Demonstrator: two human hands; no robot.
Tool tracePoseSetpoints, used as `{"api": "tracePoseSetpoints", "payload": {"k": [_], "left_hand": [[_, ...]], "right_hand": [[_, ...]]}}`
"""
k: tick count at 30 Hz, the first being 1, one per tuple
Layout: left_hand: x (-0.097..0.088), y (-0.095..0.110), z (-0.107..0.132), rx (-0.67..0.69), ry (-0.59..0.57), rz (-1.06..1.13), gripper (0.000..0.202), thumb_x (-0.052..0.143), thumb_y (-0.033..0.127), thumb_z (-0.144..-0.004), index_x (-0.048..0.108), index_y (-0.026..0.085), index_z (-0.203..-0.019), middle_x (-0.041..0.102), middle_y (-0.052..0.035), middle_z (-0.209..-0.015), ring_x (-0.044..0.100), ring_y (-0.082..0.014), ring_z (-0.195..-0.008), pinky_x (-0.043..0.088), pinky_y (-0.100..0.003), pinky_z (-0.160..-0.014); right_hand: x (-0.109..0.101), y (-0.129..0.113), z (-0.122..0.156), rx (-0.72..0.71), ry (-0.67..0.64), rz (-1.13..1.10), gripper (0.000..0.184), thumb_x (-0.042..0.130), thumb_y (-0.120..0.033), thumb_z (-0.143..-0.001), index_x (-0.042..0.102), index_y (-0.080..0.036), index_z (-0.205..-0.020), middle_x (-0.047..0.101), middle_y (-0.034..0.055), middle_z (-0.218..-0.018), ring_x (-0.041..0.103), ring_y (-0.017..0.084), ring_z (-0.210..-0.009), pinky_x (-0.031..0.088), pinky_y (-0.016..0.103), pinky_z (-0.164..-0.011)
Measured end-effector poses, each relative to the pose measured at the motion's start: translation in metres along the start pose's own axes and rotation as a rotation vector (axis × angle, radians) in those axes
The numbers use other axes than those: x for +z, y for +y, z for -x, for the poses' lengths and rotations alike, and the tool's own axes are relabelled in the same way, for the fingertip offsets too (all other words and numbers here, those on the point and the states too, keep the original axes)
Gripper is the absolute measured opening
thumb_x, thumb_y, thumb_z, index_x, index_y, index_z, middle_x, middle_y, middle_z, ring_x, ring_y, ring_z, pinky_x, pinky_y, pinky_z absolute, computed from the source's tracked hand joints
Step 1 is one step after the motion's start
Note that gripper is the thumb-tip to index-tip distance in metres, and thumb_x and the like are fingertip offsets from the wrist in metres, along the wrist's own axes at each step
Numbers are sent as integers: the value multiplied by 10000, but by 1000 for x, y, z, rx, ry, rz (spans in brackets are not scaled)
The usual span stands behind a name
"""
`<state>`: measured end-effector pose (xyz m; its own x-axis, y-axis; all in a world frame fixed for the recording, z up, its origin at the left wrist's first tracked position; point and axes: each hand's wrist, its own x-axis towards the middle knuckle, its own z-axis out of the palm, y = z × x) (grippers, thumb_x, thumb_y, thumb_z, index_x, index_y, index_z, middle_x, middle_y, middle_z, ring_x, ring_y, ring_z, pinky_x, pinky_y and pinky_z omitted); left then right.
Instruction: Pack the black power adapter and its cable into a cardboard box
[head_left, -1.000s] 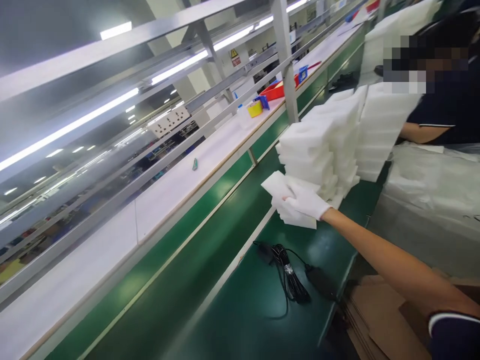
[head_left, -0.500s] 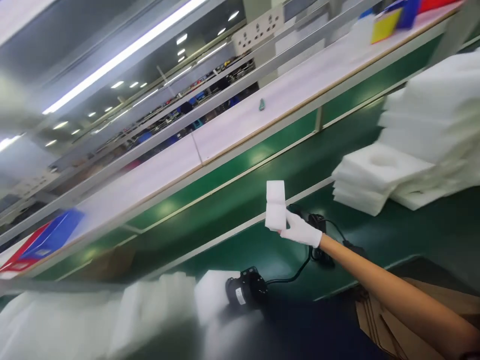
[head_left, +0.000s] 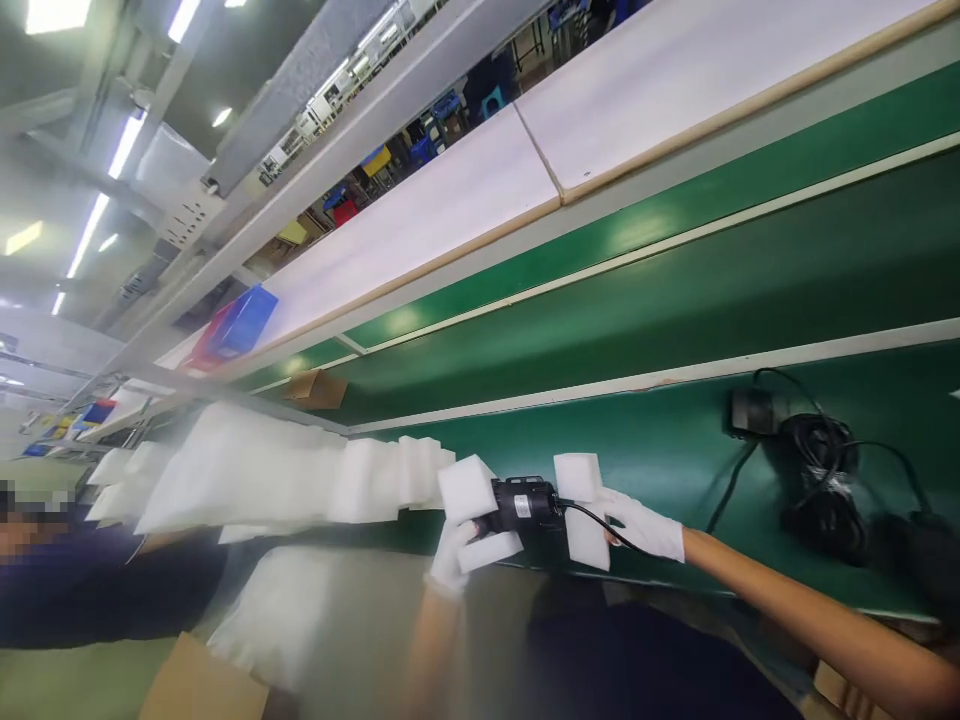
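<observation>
A black cylindrical device (head_left: pixel 523 504) with a white label and a cable sits between my hands, over the near edge of the green bench. At its left end is a white foam piece (head_left: pixel 468 488), gripped by my left hand (head_left: pixel 450 560); both hands wear white gloves. My right hand (head_left: pixel 641 525) is closed on another white foam piece (head_left: pixel 589 538) at the device's right end. The black cable (head_left: pixel 600 520) runs from that end across this foam toward my right fingers. The fingertips of my left hand are partly hidden by foam.
Stacked white foam pieces (head_left: pixel 262 465) stand to the left, near a person in dark clothing (head_left: pixel 112 570). Coiled black cables (head_left: pixel 821 450) and an adapter (head_left: pixel 754 411) lie on the green bench (head_left: pixel 675 430) at right. A blue bin (head_left: pixel 246 320) sits on the white shelf (head_left: pixel 420 215).
My view has swung left. My left hand has come into view at the device, which is now off to the right of the stacks. My right hand has brought its foam to the device's cable end.
</observation>
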<state>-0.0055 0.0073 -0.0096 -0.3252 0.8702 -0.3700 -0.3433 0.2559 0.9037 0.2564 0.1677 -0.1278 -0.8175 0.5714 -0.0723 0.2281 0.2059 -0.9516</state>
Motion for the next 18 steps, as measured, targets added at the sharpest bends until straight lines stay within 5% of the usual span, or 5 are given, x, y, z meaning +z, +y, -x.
{"api": "tracePoseSetpoints", "payload": {"k": [5,9,12,15,18], "left_hand": [[-19,-50,-54,-62,12,-54,681,795,338,-614,563,130,-1220,623,-165,-1150,568,-360,-1073,469,-481,-902],[-30,-91,-83,-69,106,-146,813,809,352,-574,467,152,-1284,602,-165,-1165,553,-351,-1093,451,-486,-918],[-34,-112,-100,-61,126,-212,900,828,325,-528,413,175,-1312,564,-164,-1219,532,-347,-1125,428,-478,-951],[-32,-128,-112,-68,108,-257,897,833,319,-511,417,191,-1295,533,-149,-1257,482,-347,-1190,383,-482,-1003],[-28,-136,-117,-76,51,-240,912,841,337,-495,418,187,-1288,517,-153,-1276,446,-355,-1227,340,-497,-1040]], "right_hand": [[25,49,-21,74,-25,-312,555,359,-597,-877,660,-190,-1105,633,111,-1120,524,331,-1130,344,468,-1054],[41,75,-35,239,28,-480,596,367,-641,-848,651,-159,-1054,657,104,-1041,562,344,-1046,388,491,-1005],[42,84,-33,354,169,-366,524,436,-619,-801,642,-176,-988,649,100,-1015,581,330,-1002,435,483,-956],[42,87,-22,558,388,-250,621,494,-620,-742,547,-191,-1187,556,148,-1222,545,333,-1102,421,482,-988],[47,91,-12,619,319,-485,756,443,-666,-776,350,-248,-1398,384,121,-1433,449,315,-1251,437,440,-999]]}}
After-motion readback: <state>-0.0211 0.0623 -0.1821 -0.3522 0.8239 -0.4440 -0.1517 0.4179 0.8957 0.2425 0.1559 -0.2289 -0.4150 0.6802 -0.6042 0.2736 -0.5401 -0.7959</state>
